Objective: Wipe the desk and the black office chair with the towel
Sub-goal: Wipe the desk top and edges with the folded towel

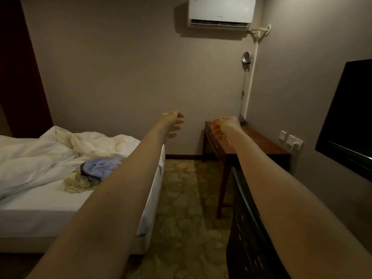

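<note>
Both arms stretched forward at chest height, over the carpet (181,198).
- Left grip (173,124): fingers loosely curled, nothing in it. It hangs above the bed's far right corner.
- Right grip (223,128): also slack and holding nothing, in the air before the table's far left corner.
- Table (265,144): dark wood, long side against the right wall. The right forearm hides part of its front edge.
- Black office chair (246,238): at the table's near end, its back just under the right forearm, blocking that end.
- Bed (40,214): rumpled white bedding. Near its right edge lie a blue cloth (100,167) and a pale yellowish cloth (79,183), touching. Cannot tell which is the towel.
- Lamp (246,59): on a pole rising from the table's far corner.
- Air conditioner (221,12) high on the far wall; wall sockets (290,140) and a dark television (350,113) on the right wall above the table.
</note>
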Motion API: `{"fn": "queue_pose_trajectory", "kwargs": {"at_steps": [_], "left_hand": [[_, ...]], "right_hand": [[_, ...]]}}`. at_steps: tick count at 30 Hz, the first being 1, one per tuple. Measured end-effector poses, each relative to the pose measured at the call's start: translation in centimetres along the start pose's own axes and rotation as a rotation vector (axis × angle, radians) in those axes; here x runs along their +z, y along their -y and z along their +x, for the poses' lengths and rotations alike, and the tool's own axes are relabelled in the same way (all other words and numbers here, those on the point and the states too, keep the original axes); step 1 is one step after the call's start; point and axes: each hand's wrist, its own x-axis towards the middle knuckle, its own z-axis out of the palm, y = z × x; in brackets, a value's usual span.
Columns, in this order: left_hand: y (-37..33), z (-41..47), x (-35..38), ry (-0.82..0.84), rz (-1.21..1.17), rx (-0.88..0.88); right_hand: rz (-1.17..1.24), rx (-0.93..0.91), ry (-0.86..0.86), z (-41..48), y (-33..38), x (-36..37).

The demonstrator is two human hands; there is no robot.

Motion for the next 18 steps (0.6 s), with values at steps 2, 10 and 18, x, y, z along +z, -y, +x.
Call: {"fn": "queue_pose_trajectory", "kwargs": {"at_steps": [2, 10, 18], "left_hand": [[0.2, 1.5, 0.1, -0.009, -0.004, -0.003], [0.9, 11.8, -0.5, 0.021, -0.004, -0.012], [0.2, 23.5, -2.8, 0.037, 0.003, 0.001]], "right_hand": [[-0.012, 0.005, -0.018, 1.5, -0.3, 0.5], [-0.029, 0.015, -0.031, 11.1, -1.3, 4.7], [-0.005, 0.042, -0.072, 22.1, 0.0, 9.9]]}}
